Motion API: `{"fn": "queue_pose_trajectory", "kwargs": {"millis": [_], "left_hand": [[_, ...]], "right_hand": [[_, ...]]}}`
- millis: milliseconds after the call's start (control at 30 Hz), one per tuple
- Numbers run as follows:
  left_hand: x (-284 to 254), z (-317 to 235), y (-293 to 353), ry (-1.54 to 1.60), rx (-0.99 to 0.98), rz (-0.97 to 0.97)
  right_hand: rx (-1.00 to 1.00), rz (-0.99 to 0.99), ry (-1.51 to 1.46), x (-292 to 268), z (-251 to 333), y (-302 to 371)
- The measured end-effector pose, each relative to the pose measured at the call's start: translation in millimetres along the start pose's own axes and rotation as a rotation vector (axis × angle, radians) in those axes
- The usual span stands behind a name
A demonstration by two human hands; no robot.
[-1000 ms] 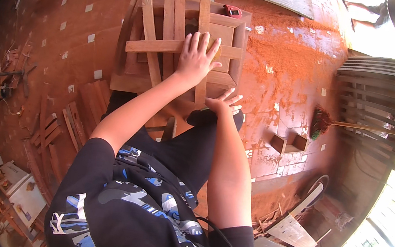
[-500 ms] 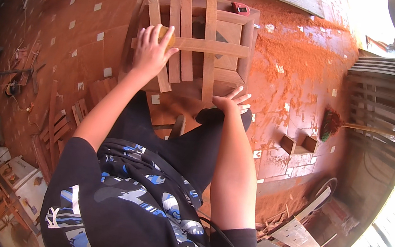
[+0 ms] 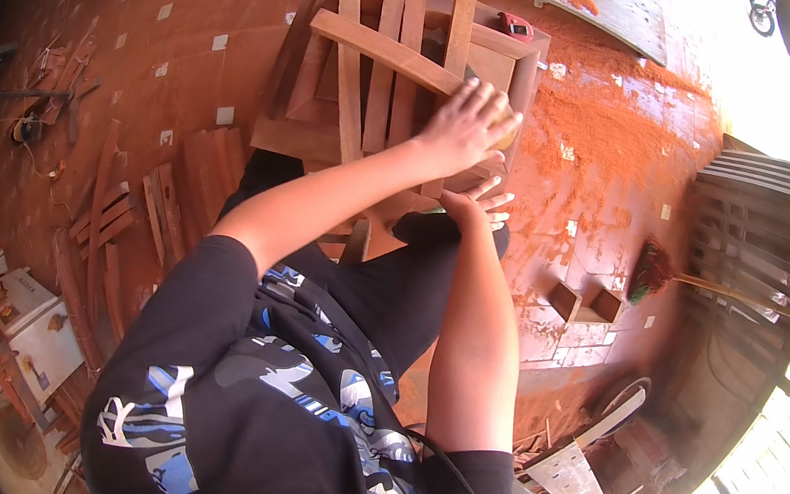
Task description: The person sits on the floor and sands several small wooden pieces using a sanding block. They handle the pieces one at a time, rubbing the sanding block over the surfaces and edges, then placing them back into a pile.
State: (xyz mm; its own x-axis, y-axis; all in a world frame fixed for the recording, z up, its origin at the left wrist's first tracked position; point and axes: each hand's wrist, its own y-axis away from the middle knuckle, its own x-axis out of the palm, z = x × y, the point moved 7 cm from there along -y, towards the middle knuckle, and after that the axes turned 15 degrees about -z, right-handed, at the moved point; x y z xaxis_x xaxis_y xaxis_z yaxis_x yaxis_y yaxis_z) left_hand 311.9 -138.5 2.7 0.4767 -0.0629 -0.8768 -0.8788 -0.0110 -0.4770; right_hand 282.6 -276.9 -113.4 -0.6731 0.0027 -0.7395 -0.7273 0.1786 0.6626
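My left hand (image 3: pixel 469 128) presses down at the right end of a crosswise wooden strip (image 3: pixel 382 48), its fingers bent over a tan-yellow pad (image 3: pixel 507 139) that is mostly hidden. That strip slopes down to the right across several upright wooden strips (image 3: pixel 410 47). They all rest on a panelled wooden piece (image 3: pixel 489 64), in front of my knees. My right hand (image 3: pixel 478 205) is beside my right knee, close to the panel's near edge. Its fingers are spread and I see nothing in them.
A red tape measure (image 3: pixel 517 28) lies on the panel's far right corner. Orange sawdust (image 3: pixel 604 125) covers the floor to the right, near a small wooden box frame (image 3: pixel 586 304) and a broom (image 3: pixel 656 271). Loose wooden boards (image 3: pixel 208 165) lie to the left.
My left hand has moved right with the pad, from the crosswise strip's left part to its right end. The strip has turned from nearly level to slanting. My right hand stays by the knee.
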Motion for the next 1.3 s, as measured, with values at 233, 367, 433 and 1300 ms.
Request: {"fn": "queue_pose_trajectory", "kwargs": {"millis": [233,367,433,1300], "left_hand": [[-39,115,45,-0.130,-0.140,-0.104],[-56,161,42,-0.158,-0.100,-0.080],[-60,162,37,-0.101,-0.115,-0.004],[-95,185,92,0.093,-0.331,-0.182]], "right_hand": [[0.015,0.091,0.022,-6,2,5],[-0.001,0.012,0.062,-13,4,12],[0.003,0.005,0.072,-14,2,11],[0.031,0.066,0.037,-4,3,1]]}}
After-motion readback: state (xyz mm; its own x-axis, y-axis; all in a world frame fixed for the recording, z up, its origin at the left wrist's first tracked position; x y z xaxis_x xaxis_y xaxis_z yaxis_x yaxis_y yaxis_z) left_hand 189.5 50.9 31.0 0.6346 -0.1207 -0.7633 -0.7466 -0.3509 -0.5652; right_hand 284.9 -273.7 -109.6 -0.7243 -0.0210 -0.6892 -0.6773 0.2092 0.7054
